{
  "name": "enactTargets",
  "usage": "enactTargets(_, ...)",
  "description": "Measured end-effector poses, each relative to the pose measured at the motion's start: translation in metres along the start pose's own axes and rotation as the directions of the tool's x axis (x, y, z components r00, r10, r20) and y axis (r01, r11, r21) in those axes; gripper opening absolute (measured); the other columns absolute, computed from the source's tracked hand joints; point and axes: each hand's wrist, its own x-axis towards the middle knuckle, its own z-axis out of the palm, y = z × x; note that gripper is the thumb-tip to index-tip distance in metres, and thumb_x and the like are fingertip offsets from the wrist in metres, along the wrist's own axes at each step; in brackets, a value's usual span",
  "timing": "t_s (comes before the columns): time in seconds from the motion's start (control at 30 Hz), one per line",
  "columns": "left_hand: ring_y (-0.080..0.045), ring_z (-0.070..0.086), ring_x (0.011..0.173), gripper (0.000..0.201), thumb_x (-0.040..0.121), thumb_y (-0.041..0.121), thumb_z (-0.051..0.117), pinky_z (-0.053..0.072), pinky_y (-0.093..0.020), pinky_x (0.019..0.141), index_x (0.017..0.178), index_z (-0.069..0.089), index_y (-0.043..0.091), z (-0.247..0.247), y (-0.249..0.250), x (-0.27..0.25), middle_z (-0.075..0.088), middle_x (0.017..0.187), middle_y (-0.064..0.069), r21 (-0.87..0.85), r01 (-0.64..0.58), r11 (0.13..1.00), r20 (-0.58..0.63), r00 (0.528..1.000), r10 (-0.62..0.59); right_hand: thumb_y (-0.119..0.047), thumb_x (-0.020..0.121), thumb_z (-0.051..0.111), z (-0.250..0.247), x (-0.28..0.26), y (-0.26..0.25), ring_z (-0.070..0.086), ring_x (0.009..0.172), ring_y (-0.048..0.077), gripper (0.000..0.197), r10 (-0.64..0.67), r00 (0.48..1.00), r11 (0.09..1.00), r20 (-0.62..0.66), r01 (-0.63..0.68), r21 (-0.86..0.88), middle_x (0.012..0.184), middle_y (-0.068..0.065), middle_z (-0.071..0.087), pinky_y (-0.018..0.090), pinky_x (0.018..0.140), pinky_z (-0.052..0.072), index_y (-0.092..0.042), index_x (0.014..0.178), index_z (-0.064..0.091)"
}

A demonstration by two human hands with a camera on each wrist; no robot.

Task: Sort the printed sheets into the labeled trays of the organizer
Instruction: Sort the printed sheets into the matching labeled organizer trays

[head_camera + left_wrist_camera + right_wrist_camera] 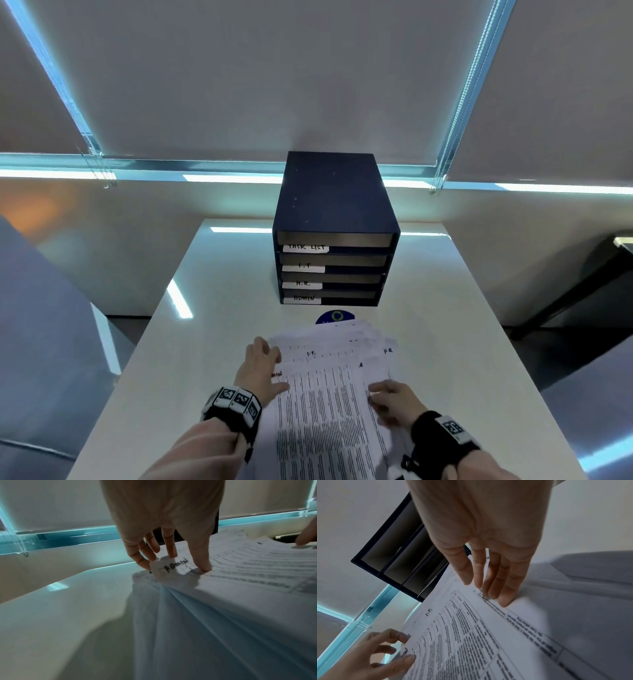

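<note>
1. White printed sheets (329, 387), covered in dense black tables, fanned in a loose pile on the near part of the white table (212, 308); handwritten marks readable at corners: "ADMIN", "I.T.", "H.R."; exact sheet count not readable.
2. Top sheet (471, 642) marked "ADMIN" at its left corner, lifted off the pile along the left edge in the left wrist view.
3. Left hand (262, 368) pinching that corner: thumb on top beside the "ADMIN" mark, fingers (142, 555) curled under the edge.
4. Right hand (394, 399) laid on the right edge of the pile, fingers (505, 588) straight and close together, tips pressing the paper.
5. 1 dark blue organizer (334, 205) upright at the far middle of the table, just beyond the pile, open fronts toward the person.
6. 4 trays stacked inside, each with 1 white label: "TASK LIST" (306, 247) on top, then "I.T." (303, 266), "H.R." (302, 284), "ADMIN" (302, 299) at the bottom.
7. Tray contents not clear; interiors dark in the right wrist view.
8. 1 round blue sticker (334, 316) on the table between organizer and pile, partly under the sheets.
9. 2 wristbands with black-and-white markers, 1 per wrist.
</note>
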Motion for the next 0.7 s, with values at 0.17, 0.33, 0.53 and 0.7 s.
enactTargets(0.17, -0.015, 0.048, 0.087, 0.041, 0.074, 0.011, 0.069, 0.046, -0.022, 0.071, 0.102, 0.04, 0.021, -0.006, 0.008, -0.004, 0.026, 0.108, 0.004, -0.145, 0.007, 0.989, -0.045, 0.999, -0.014, 0.009, 0.087, 0.053, 0.002, -0.013, -0.005, 0.036, 0.045, 0.016, 0.016, 0.005, 0.999, 1.0, 0.034, -0.005, 0.001, 0.075, 0.02, 0.049, 0.022, 0.046, 0.03, -0.001, 0.1, 0.057)
enactTargets(0.33, -0.012, 0.058, 0.085, 0.017, 0.08, 0.014, 0.065, 0.044, -0.017, 0.073, 0.081, 0.057, 0.029, -0.032, 0.015, -0.004, 0.057, 0.097, 0.005, -0.163, 0.033, 0.986, 0.157, 0.988, -0.007, 0.013, 0.082, 0.058, 0.0, -0.016, -0.003, 0.035, 0.04, 0.015, 0.036, -0.007, 0.999, 0.999, 0.046, 0.005, 0.033, 0.058, 0.011, 0.046, 0.021, 0.044, 0.029, 0.001, 0.115, 0.049)
enactTargets(0.53, -0.009, 0.06, 0.065, 0.005, 0.086, 0.023, 0.067, 0.049, -0.021, 0.063, 0.087, 0.067, 0.019, -0.1, 0.037, -0.009, 0.068, 0.073, 0.004, -0.762, -0.036, 0.647, 0.165, 0.955, 0.247, -0.007, 0.067, 0.083, -0.001, -0.036, -0.012, 0.07, 0.094, 0.028, 0.054, -0.127, 0.97, 0.983, 0.206, 0.096, 0.155, 0.108, 0.018, 0.071, 0.029, 0.073, 0.055, 0.001, 0.115, 0.061)
enactTargets(0.7, -0.029, 0.063, 0.088, 0.025, 0.095, 0.014, 0.049, 0.055, -0.037, 0.08, 0.113, 0.063, 0.004, -0.123, 0.04, 0.006, 0.069, 0.098, -0.02, -0.986, 0.153, -0.071, 0.147, 0.986, 0.078, 0.001, 0.087, 0.061, -0.011, -0.044, -0.013, 0.069, 0.1, 0.034, 0.037, -0.158, 0.91, 0.95, 0.384, 0.034, 0.31, 0.115, 0.022, 0.067, 0.039, 0.079, 0.057, 0.004, 0.123, 0.055)
